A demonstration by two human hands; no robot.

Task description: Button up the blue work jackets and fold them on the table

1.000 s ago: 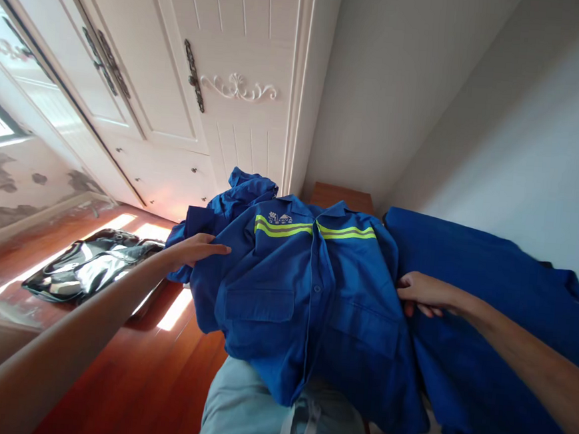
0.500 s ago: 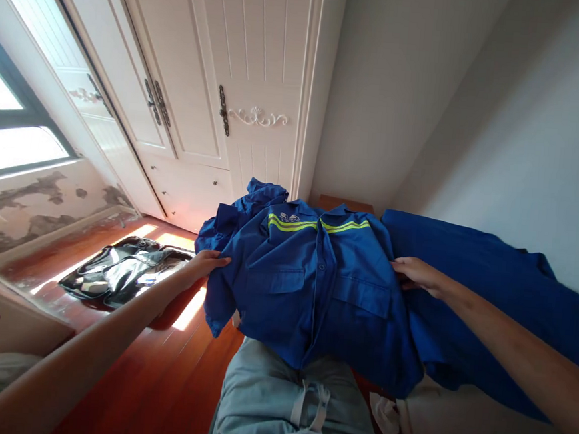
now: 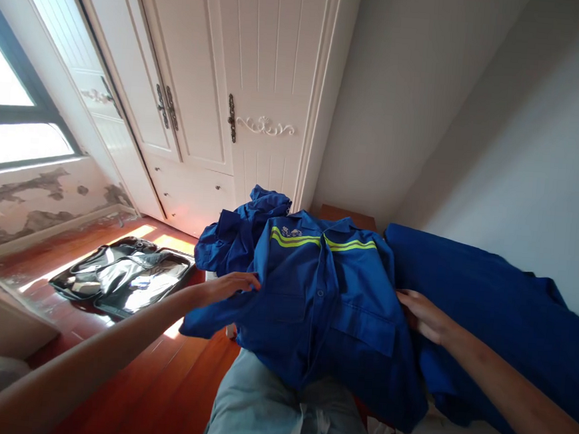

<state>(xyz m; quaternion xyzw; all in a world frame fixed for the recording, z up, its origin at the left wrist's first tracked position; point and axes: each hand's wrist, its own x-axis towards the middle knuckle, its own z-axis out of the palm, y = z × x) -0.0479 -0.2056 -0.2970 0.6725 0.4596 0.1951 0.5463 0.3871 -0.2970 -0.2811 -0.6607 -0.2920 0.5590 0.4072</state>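
Spread in front of me is a blue work jacket [image 3: 280, 336] with yellow-green stripes across the chest, a white logo, a buttoned front and flap pockets. My left hand [image 3: 237, 284] is closed on its edge at the left sleeve, which hangs out to the left. On the other side, my right hand [image 3: 419, 314] pinches the jacket's right edge, with some fingertips hidden. Behind the left sleeve lies a crumpled blue garment [image 3: 233, 232]. More blue cloth [image 3: 484, 292] extends to the right, beneath my right forearm.
An open black suitcase [image 3: 119, 274] with things in it lies on the reddish wooden floor [image 3: 156, 380] at left. A white wardrobe [image 3: 276, 62] stands behind. My legs in grey-green trousers [image 3: 255, 401] are below the jacket, and a grey wall [image 3: 535, 149] rises at right.
My left hand has moved right and slightly down along the jacket's left side, drawing the sleeve lower and flatter. The right hand keeps its hold, a little lower in view.
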